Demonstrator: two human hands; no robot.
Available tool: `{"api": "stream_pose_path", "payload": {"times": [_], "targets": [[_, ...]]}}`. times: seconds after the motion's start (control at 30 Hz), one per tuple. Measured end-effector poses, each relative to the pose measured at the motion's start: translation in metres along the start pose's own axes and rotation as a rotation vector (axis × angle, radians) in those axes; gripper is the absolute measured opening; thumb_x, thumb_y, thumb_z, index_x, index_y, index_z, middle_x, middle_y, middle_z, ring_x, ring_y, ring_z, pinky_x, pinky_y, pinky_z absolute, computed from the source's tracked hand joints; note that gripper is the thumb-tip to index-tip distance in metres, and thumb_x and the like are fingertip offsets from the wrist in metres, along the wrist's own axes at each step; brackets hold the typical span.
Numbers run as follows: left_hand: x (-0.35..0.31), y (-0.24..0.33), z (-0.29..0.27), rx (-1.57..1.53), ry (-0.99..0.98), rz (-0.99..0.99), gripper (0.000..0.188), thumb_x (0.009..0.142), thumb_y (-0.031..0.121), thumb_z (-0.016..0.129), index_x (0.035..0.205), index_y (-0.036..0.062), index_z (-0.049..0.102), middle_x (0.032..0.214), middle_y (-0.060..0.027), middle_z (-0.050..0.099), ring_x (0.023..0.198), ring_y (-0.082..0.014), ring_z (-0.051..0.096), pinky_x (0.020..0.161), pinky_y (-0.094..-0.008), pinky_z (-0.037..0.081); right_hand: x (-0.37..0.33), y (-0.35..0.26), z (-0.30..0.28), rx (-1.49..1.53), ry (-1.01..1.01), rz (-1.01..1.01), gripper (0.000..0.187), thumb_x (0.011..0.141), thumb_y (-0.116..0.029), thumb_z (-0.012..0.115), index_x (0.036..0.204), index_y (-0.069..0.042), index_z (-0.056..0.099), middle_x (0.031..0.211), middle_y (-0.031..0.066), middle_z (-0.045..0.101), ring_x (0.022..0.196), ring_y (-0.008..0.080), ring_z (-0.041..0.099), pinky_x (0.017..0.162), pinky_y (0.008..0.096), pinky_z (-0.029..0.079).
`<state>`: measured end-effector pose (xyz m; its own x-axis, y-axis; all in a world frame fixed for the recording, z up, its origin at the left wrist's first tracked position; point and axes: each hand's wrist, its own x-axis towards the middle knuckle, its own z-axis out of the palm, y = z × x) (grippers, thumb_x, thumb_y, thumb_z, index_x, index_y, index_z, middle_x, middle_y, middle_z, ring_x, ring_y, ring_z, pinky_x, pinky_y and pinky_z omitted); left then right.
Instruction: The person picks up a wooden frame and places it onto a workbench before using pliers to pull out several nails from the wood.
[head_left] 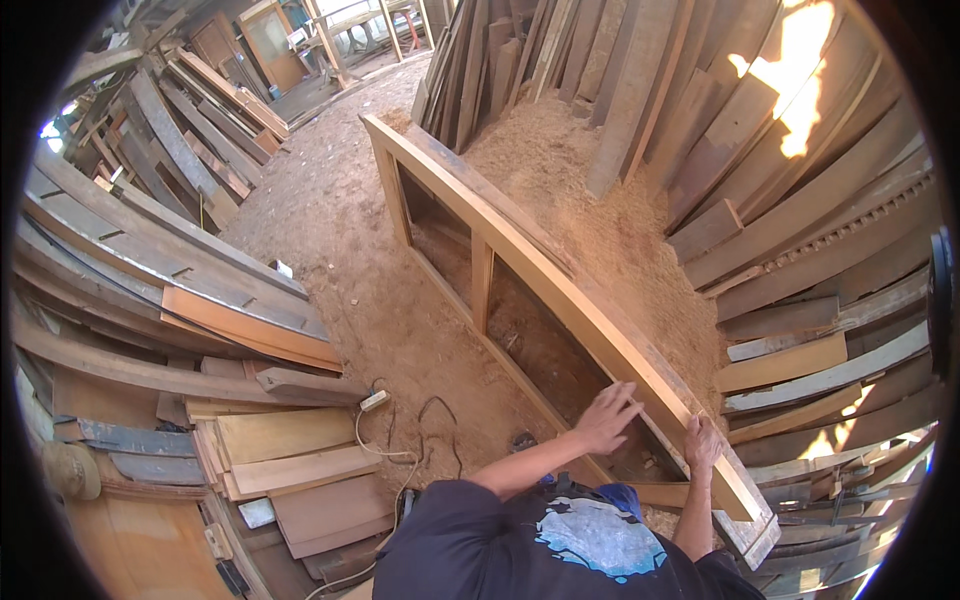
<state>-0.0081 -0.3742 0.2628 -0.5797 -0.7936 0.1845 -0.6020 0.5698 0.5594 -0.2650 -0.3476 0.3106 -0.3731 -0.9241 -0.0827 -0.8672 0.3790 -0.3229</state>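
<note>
A long pale wooden frame [560, 292] with a crossbar [481, 285] stands on its side in front of me, running from far left to near right. My left hand [608, 416] reaches over its upper rail with the fingers stretched out; nothing shows in its grasp. Farther right, my right hand [704, 444] is closed at the outer edge of the same rail, and whatever its curled fingers hold is hidden. A rough, weathered board [762, 540] lies along the frame's outer side beneath it.
Sawdust [560, 150] covers the ground. Leaning planks [640, 90] line the back and right. Stacked boards [300, 450] lie at left, near a white power socket [374, 400] with its cable and a dark cord [422, 430] on the floor.
</note>
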Motion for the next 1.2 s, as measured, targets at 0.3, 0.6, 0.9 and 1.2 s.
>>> {"api": "stream_pose_path", "payload": {"times": [0.3, 0.6, 0.9, 1.2], "targets": [[-0.240, -0.153, -0.003, -0.052, -0.485, -0.813, 0.047, 0.080, 0.041, 0.064, 0.101, -0.0001, 0.071, 0.101, -0.0272, 0.068, 0.097, -0.0420, 0.066, 0.083, -0.0476, 0.052, 0.042, 0.016, 0.015, -0.004, -0.171, 0.026, 0.051, 0.095, -0.044, 0.044, 0.105, 0.000, 0.066, 0.108, 0.0294, 0.063, 0.106, 0.0467, 0.059, 0.088, 0.0528, 0.045], [-0.195, -0.285, -0.050, -0.684, 0.508, -1.302, 0.066, 0.088, 0.041, 0.070, 0.130, -0.0075, 0.053, 0.124, -0.0199, 0.062, 0.116, -0.0268, 0.059, 0.097, -0.0368, 0.046, 0.102, -0.137, 0.037, 0.295, -0.396, -0.233, 0.053, 0.093, -0.042, 0.057, 0.125, -0.001, 0.060, 0.120, 0.0249, 0.064, 0.114, 0.0380, 0.061, 0.096, 0.0441, 0.047], [-0.016, -0.382, -0.182, -0.915, 0.805, -0.939, 0.077, 0.093, 0.045, 0.063, 0.143, -0.0071, 0.037, 0.142, -0.0217, 0.047, 0.123, -0.0281, 0.052, 0.102, -0.0390, 0.041, 0.146, -0.307, 0.086, 0.118, -0.603, -0.398, 0.059, 0.091, -0.043, 0.060, 0.130, 0.000, 0.055, 0.125, 0.0250, 0.061, 0.116, 0.0363, 0.059, 0.098, 0.0431, 0.045], [0.001, -0.520, -0.217, -1.246, 0.829, -0.932, 0.068, 0.102, 0.048, 0.038, 0.142, -0.0075, 0.036, 0.142, -0.0202, 0.046, 0.130, -0.0298, 0.045, 0.110, -0.0399, 0.035, 0.124, -0.306, 0.099, 0.107, -0.830, -0.312, 0.056, 0.092, -0.048, 0.059, 0.126, -0.005, 0.062, 0.122, 0.0203, 0.065, 0.116, 0.0331, 0.060, 0.099, 0.0411, 0.044]]}}
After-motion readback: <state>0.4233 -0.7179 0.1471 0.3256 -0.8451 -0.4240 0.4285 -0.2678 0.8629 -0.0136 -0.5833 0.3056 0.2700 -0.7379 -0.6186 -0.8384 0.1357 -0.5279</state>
